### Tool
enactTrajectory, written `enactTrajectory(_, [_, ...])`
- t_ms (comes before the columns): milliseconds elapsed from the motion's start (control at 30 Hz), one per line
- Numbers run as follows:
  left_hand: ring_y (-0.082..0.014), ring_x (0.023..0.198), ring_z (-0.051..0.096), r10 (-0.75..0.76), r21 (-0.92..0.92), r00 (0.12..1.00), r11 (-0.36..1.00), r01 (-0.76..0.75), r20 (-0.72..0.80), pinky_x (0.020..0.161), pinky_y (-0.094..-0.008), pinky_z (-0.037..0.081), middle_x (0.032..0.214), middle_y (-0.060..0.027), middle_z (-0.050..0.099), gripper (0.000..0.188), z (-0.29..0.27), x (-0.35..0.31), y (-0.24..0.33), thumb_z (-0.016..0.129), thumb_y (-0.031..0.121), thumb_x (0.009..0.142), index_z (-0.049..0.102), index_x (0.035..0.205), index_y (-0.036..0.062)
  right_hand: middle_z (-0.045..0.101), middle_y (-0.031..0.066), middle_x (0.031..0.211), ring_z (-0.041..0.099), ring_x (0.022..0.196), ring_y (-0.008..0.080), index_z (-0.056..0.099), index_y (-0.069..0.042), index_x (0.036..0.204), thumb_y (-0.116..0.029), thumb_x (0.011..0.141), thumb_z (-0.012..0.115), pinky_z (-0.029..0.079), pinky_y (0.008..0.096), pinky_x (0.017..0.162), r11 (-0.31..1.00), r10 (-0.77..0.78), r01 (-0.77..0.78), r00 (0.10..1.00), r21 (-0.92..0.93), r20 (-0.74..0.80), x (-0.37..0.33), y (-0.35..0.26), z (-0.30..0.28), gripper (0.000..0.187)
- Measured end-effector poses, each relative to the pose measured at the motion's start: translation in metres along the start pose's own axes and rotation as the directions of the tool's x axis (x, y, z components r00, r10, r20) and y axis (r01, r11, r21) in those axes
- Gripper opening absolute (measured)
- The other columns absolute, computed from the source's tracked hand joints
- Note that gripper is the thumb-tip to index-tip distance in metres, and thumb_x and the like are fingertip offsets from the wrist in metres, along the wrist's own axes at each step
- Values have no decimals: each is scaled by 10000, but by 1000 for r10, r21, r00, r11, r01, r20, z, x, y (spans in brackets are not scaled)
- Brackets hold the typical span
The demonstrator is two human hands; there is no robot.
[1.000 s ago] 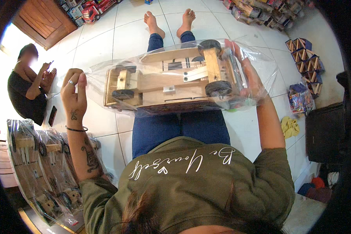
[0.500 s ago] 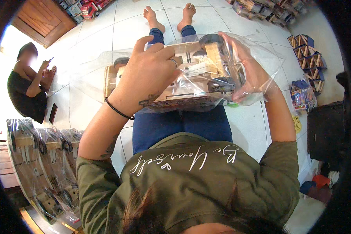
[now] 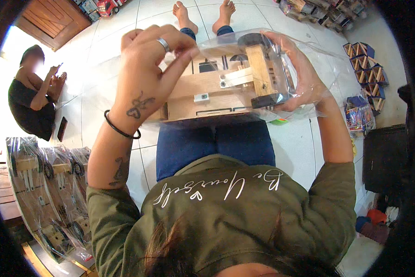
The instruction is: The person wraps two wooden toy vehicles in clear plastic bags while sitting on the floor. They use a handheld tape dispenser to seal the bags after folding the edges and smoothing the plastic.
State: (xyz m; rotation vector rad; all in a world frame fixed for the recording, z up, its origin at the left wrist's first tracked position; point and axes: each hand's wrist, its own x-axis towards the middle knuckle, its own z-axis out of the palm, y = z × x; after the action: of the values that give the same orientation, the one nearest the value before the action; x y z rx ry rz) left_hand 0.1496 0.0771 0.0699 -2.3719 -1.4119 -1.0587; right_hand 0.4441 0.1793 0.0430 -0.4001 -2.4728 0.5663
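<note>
A wooden toy vehicle [image 3: 182,86] lies underside up above my lap, inside a clear plastic bag [image 3: 304,94]. Black wheels on a pale wooden axle block [image 3: 260,69] show at its right end. My right hand [image 3: 299,69] grips that end through the film, thumb and fingers on opposite sides. My left hand [image 3: 154,57] is over the toy's left part, fingers curled and the thumb meeting the fingertips in a pinch. Whatever is in that pinch is too thin to make out. The left hand hides the toy's far left end.
Several similar toys in plastic [image 3: 46,194] stand at my lower left. A person [image 3: 29,101] sits on the floor at the left, near a dark phone [image 3: 62,129]. Stacked wooden pieces [image 3: 368,69] and a packed bag [image 3: 358,113] are at the right. A black box [image 3: 385,157] stands nearby.
My left hand has moved left and lifted off the toy's middle, uncovering more of its wooden underside. The toy sits slightly tilted differently, and my right hand keeps its grip.
</note>
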Motion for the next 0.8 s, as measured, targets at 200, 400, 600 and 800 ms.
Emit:
enactTrajectory(200, [-255,862,598,69,-6,997,998,-69,-17,830,-368,437,877,-97,648,151,8,27,-16,699,154,834,652,900,27,478,104,1356,436,1286,228,395,-56,1420,-350,494,873,305,355,1106,934,130,-71,981,351,-147,-8,17,12,1082])
enactTrajectory(400, [-348,1061,557,63,211,998,976,-60,-10,955,-454,381,1068,-176,612,372,12,13,-39,669,281,844,579,1113,40,451,108,1393,400,1319,248,372,-56,1438,-410,581,817,279,357,1115,881,256,-166,955,443,-150,-26,42,28,1029])
enactTrajectory(600, [-256,1052,562,-419,116,704,809,576,-573,925,-377,438,1152,-178,588,401,19,-85,-86,644,250,914,552,1115,-83,426,140,1419,378,1342,252,351,-9,1441,-440,601,800,249,353,1129,823,291,-174,947,541,-138,-33,59,30,1046])
enactTrajectory(800, [-193,810,583,-837,-452,548,490,745,-4,735,-321,467,852,-128,620,346,71,-151,-87,449,277,995,582,983,-42,398,155,1452,369,1359,279,356,25,1431,-537,593,798,233,363,1140,846,317,-190,930,498,-184,-33,64,22,1101])
